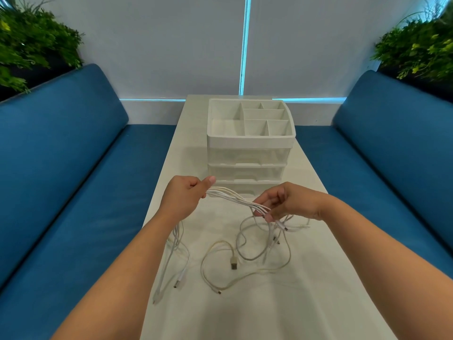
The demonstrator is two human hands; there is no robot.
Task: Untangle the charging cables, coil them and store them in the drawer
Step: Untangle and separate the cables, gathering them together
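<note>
Both hands grip the bundle of charging cables [235,198] above the desk [306,278], left hand [183,195] and right hand [289,202] pinching it, so you are untangling; next, separate one cable, before the closed drawers [246,173]

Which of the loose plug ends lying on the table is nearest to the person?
The small plug at bottom left, ending the cable trailing from the left hand; the other plugs lie farther up the table.

Just one head-worn wide-angle cam here, looking forward and down along the table [245,303]. Hands sit close.
</note>
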